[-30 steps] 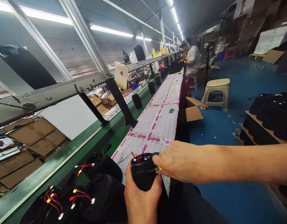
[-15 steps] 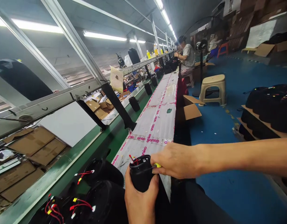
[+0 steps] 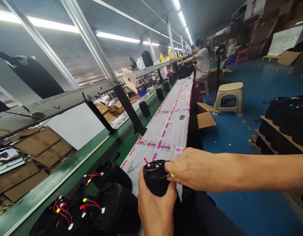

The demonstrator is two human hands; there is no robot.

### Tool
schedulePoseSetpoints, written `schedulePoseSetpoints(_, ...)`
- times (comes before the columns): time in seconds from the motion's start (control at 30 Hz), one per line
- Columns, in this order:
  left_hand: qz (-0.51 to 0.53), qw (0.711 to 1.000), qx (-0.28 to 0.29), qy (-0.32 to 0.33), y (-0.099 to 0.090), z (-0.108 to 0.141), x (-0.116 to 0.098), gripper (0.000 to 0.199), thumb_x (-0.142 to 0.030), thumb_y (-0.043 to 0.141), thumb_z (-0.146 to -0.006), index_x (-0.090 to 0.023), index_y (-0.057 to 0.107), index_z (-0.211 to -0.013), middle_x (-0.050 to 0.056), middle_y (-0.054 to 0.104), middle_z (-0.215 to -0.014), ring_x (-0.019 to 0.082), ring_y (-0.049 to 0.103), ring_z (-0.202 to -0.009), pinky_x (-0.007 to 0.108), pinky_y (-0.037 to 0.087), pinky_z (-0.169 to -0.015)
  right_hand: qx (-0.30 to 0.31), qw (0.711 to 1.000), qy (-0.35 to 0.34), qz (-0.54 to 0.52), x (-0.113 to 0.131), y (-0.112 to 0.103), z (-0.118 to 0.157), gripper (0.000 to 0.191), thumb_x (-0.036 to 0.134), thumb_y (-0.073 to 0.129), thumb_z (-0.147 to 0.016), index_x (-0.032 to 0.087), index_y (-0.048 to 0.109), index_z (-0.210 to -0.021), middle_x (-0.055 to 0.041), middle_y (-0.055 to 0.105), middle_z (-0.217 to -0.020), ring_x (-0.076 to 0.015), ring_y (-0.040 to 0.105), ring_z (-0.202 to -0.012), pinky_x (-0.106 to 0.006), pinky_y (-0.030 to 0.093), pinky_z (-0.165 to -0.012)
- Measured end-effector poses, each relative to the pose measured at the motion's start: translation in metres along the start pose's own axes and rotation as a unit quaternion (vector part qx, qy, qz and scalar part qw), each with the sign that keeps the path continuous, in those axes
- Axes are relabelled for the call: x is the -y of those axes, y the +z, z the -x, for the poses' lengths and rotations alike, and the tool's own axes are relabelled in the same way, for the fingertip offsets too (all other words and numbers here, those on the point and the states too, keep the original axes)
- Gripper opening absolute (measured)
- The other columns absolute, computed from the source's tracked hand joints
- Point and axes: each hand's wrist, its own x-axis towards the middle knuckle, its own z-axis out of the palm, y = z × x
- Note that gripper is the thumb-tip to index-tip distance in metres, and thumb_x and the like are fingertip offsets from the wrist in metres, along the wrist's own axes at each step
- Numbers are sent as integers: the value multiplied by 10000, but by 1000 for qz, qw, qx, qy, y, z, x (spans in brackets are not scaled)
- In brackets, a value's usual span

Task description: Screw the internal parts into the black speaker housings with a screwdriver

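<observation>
My left hand (image 3: pixel 156 209) wraps round a black cylindrical housing (image 3: pixel 155 183), its open end tilted up toward me. Thin red wires (image 3: pixel 147 163) with small connectors stick out of that opening. At the rim, my right hand (image 3: pixel 188 168) is closed on a small tool with a yellow part (image 3: pixel 172 175); most of it is hidden in the fingers, so its exact kind does not show. More black cylinders (image 3: pixel 114 206) stand to the left, red wires (image 3: pixel 93 204) with white and yellow connectors coming from their ends.
A green conveyor belt (image 3: pixel 124 134) runs along a bench covered in pink-printed wrap (image 3: pixel 171 126). Farther along sits another person (image 3: pixel 203 60). On the right are a beige stool (image 3: pixel 229 96), an open carton (image 3: pixel 205 119) and stacked black items (image 3: pixel 276 141). Dark posts (image 3: pixel 129 109) rise beside the belt.
The view has shifted slightly, so the scene sits farther right. Both hands stay on the housing and the tool remains at its rim. The distant person's arm now stretches toward the bench.
</observation>
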Motion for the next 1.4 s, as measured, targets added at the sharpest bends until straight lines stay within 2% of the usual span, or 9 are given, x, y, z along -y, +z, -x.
schedulePoseSetpoints(0.27,-33,999,-6,-22,1,7,-7,786,-503,730,-736,-329,453,-1450,87,680,-1316,378,637,-1195,473,487,-917,-2,1000,-4,-1,1,4,3,95,215,629,-962,190,556,-907,10,620,-703,-147,524,-505,-333,138,-481)
schedulePoseSetpoints(0.63,-69,997,-23,-31,1,13,-16,734,-486,695,-760,-320,462,-1436,97,630,-1391,374,623,-1226,483,487,-944,116,993,0,-2,7,-26,-4,266,47,700,-711,178,599,-920,-8,641,-723,-158,500,-487,-322,155,-437)
schedulePoseSetpoints(0.77,-65,997,-15,-25,1,10,-14,702,-513,683,-786,-305,480,-1425,104,651,-1367,372,634,-1211,450,510,-901,72,997,-8,-13,2,-15,-9,228,62,692,-721,168,603,-902,18,600,-663,-144,461,-453,-320,163,-432)
schedulePoseSetpoints(0.9,-57,998,-26,-21,0,6,-6,752,-530,709,-759,-277,483,-1430,126,667,-1333,373,638,-1202,435,519,-886,51,996,11,-78,-2,-15,-7,58,221,626,-922,164,626,-909,-3,616,-649,-168,533,-520,-311,215,-467)
schedulePoseSetpoints(1.03,-41,999,-24,-16,-1,2,-2,734,-484,722,-739,-258,500,-1401,119,712,-1219,360,675,-1114,455,508,-900,-63,953,103,-277,-5,-27,4,293,393,451,-1056,169,639,-1058,-30,688,-780,-180,635,-687,-289,392,-610)
schedulePoseSetpoints(1.1,-31,999,-22,-5,-1,1,-4,725,-477,726,-737,-271,502,-1394,109,718,-1196,363,680,-1092,472,503,-900,-109,936,133,-306,-6,-27,5,334,412,445,-1059,171,619,-1211,-46,715,-853,-198,667,-751,-303,433,-678)
schedulePoseSetpoints(1.2,-37,998,-41,-11,0,3,-11,751,-550,728,-739,-292,493,-1403,131,702,-1237,401,670,-1107,502,503,-866,-80,949,129,-278,-4,-19,0,448,496,536,-1011,188,583,-1333,-73,738,-911,-251,695,-814,-335,448,-708)
schedulePoseSetpoints(1.3,-53,995,-87,-3,2,5,-15,845,-580,734,-728,-323,419,-1469,155,626,-1384,437,644,-1157,526,504,-855,-64,952,120,-275,-2,-6,-6,453,569,641,-932,198,656,-1191,-65,737,-914,-247,684,-795,-321,437,-674)
schedulePoseSetpoints(1.4,-35,996,-75,39,2,4,-6,901,-566,693,-775,-280,323,-1545,159,509,-1515,422,588,-1261,528,493,-955,-95,943,92,-304,-9,4,-9,372,512,702,-906,176,681,-1066,-49,722,-918,-205,655,-786,-294,428,-676)
